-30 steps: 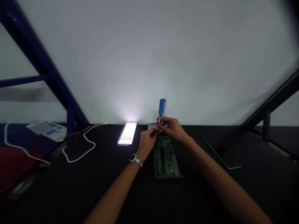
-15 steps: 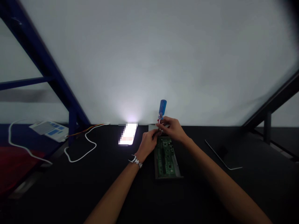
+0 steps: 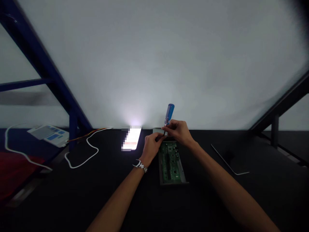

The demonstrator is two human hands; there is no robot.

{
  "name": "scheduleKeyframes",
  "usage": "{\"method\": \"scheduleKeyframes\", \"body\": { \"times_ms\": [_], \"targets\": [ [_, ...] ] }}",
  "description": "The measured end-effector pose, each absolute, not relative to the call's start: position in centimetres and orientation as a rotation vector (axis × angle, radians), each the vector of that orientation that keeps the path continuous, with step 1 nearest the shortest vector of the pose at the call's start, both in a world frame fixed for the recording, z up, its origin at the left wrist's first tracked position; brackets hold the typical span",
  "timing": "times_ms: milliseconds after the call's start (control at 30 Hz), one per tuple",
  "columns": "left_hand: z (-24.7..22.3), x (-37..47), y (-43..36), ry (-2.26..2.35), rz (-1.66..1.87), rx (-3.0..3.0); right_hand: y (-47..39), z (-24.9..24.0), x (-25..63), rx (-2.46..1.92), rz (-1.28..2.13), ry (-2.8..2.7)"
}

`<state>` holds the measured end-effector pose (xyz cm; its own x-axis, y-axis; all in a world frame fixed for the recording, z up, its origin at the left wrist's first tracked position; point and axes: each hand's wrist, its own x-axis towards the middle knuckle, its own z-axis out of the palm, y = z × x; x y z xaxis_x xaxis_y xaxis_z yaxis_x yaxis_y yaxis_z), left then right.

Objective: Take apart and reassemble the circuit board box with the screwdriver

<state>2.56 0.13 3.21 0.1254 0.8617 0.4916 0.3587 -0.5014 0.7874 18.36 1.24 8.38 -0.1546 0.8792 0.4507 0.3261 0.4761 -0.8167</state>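
Observation:
A screwdriver point(image 3: 170, 112) with a clear blue handle stands nearly upright, leaning a little to the right at its top. My right hand point(image 3: 180, 131) pinches its shaft just below the handle. Close beside the shaft's lower end, my left hand point(image 3: 151, 145) has thumb and fingers pressed together; what they hold, if anything, is hidden. Both hands are over the far end of a green circuit board point(image 3: 173, 166) seated in a dark frame. The screwdriver's tip is hidden by the fingers. A small pale flat piece point(image 3: 157, 130) shows behind my left fingers.
A lit phone point(image 3: 132, 138) lies left of my hands. Further left are a white cable point(image 3: 93, 146) and a grey-and-blue card point(image 3: 49, 135). A dark flat panel with a light edge point(image 3: 224, 161) lies on the right. Blue metal struts point(image 3: 48, 61) rise at the left.
The screwdriver's handle has tipped slightly further right. My fingers have shifted a little around its shaft, and my left hand sits slightly further left. The board remains in place.

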Motion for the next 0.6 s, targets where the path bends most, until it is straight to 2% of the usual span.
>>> {"method": "scheduleKeyframes", "body": {
  "times_ms": [133, 367, 600],
  "targets": [
    [3.2, 2.6, -0.1, 1.131, 1.385, 1.961, 1.2, 8.5, 18.2, -1.009, 0.69, -1.699],
    [3.2, 2.3, -0.1, 1.12, 1.379, 2.018, 1.2, 9.7, 18.7, -0.854, 1.083, -1.625],
    [3.3, 2.2, -4.9, 1.071, 1.358, 2.231, 2.0, 9.4, 18.4, -0.843, 1.082, -1.582]
  ]
}}
